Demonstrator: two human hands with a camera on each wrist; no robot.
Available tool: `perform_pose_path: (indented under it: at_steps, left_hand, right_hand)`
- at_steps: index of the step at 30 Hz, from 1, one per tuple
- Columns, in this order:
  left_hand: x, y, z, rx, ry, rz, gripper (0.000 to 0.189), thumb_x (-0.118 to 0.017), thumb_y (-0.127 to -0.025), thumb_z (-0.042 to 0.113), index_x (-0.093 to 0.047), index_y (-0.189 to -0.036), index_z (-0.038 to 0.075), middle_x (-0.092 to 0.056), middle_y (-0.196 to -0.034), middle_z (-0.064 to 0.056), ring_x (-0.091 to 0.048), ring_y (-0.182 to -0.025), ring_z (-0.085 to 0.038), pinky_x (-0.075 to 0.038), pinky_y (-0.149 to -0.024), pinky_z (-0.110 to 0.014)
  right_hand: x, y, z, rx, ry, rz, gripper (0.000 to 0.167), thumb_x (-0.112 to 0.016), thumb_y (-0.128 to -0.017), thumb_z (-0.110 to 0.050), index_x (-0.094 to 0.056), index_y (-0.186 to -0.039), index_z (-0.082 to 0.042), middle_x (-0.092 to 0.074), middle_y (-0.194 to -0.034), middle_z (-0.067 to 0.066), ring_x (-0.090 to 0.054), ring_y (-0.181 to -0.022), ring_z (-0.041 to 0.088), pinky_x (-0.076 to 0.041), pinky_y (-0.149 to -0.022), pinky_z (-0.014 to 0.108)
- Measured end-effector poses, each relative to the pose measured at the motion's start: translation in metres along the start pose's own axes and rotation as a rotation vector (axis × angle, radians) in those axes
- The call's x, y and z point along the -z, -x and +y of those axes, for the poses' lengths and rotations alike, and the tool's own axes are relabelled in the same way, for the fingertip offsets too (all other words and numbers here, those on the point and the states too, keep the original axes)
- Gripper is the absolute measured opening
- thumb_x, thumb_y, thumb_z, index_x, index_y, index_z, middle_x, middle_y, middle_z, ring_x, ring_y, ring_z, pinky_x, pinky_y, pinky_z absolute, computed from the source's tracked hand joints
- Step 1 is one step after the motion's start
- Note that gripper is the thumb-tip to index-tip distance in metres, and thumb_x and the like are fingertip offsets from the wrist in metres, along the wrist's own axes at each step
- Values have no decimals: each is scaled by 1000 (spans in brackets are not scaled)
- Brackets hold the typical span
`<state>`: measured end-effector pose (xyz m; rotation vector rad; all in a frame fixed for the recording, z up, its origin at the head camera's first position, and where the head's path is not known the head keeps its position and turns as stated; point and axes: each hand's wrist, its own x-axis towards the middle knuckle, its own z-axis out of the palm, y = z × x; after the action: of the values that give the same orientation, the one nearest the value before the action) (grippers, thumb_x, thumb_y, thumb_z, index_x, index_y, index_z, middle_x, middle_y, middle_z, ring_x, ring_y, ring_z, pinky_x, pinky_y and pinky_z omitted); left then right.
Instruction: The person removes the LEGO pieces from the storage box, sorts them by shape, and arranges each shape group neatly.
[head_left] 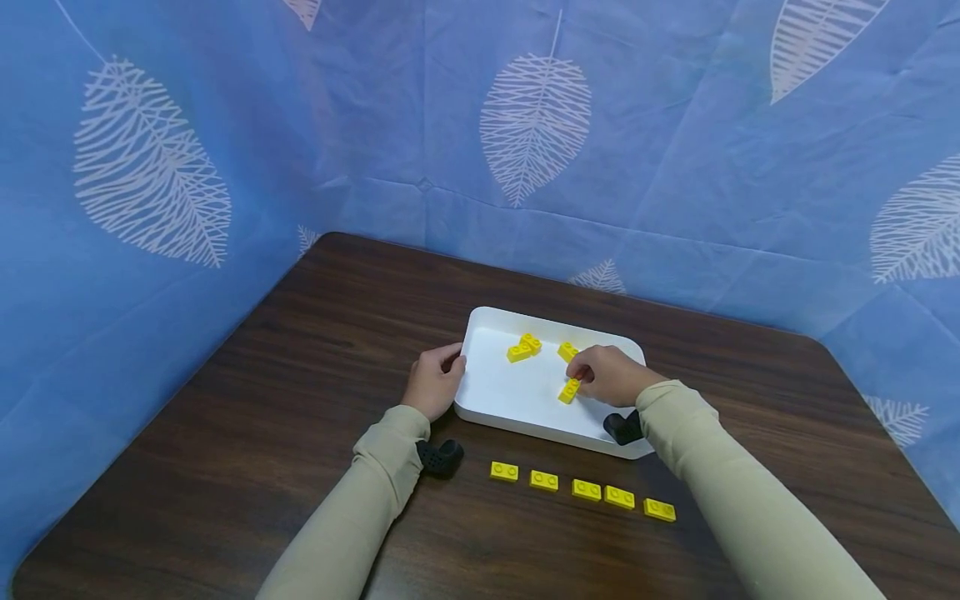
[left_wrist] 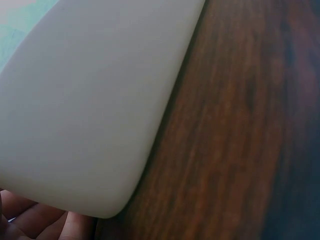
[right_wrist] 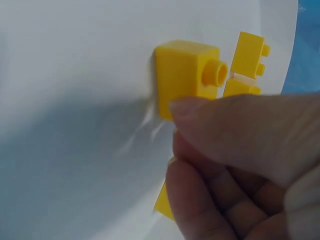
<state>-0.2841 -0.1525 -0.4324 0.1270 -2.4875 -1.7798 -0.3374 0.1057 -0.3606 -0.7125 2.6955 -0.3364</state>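
Inside the white tray (head_left: 517, 392), my right hand (head_left: 609, 375) pinches a yellow toy brick (head_left: 569, 391) between thumb and fingers. The right wrist view shows that brick (right_wrist: 182, 75) close up, with the thumb on its near end. Just behind the hand lies another yellow brick (head_left: 567, 351), partly hidden by it. Two more yellow bricks (head_left: 519, 352) touch each other toward the tray's back left. My left hand (head_left: 437, 379) rests against the tray's left end; in the left wrist view its fingers (left_wrist: 35, 220) show beside the tray wall (left_wrist: 100, 125).
In front of the tray, several yellow bricks (head_left: 543, 481) lie in a spaced row on the dark wooden table (head_left: 300, 400). A blue cloth with white leaf prints (head_left: 536, 125) hangs behind and left of the table. Black wrist cameras (head_left: 441, 458) sit by both cuffs.
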Motion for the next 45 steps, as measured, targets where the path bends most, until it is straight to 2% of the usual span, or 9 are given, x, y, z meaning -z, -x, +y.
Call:
perform_pose_path:
  at_steps: [11,19,29,34,40,45]
  left_hand:
    - [-4,0,1,7,-5,-3,37,-52,-97,19,-55,-133,7,-58,-131,-9,-54,-120,-21,-46,-99,-40]
    - [-5,0,1,5,0,-4,37,-51,-97,17,-54,-133,7,-57,-131,-9,-54,-121,-21,-46,-99,-40]
    - [-2,3,4,-25,1,-1,37,-50,-98,17,-55,-131,4,-60,-127,-13,-56,-117,-22,-48,-96,-38]
    - [-1,4,5,-10,-2,-7,37,-50,-98,17,-55,-132,5,-59,-128,-12,-55,-118,-21,-47,-97,-38]
    - [-1,4,3,15,-4,-3,37,-51,-97,19,-55,-132,7,-57,-131,-10,-53,-122,-22,-45,-100,-39]
    - [0,5,4,22,0,-6,37,-51,-97,19,-55,-133,7,-57,-132,-10,-52,-123,-22,-44,-101,-40]
  right_hand:
    - [0,3,2,-38,-15,-48,15,-70,-81,-3,-69,-95,-6,-63,-90,5,-52,-77,18,-51,-79,34]
    - [-3,7,5,-29,-21,-33,14,-70,-81,-4,-68,-95,-5,-63,-89,4,-51,-77,17,-51,-78,34]
    - [-1,22,12,28,7,58,14,-68,-83,-6,-68,-97,-4,-64,-87,4,-52,-75,16,-49,-72,32]
    - [2,34,11,39,-8,87,16,-67,-83,-6,-67,-99,-2,-64,-88,4,-52,-74,15,-49,-71,31]
    - [4,48,0,55,6,155,18,-71,-81,-8,-68,-97,-2,-63,-86,3,-50,-72,14,-49,-69,30]
    - [7,62,-18,75,44,192,18,-73,-80,-11,-68,-96,-5,-62,-85,1,-52,-72,15,-50,-68,29]
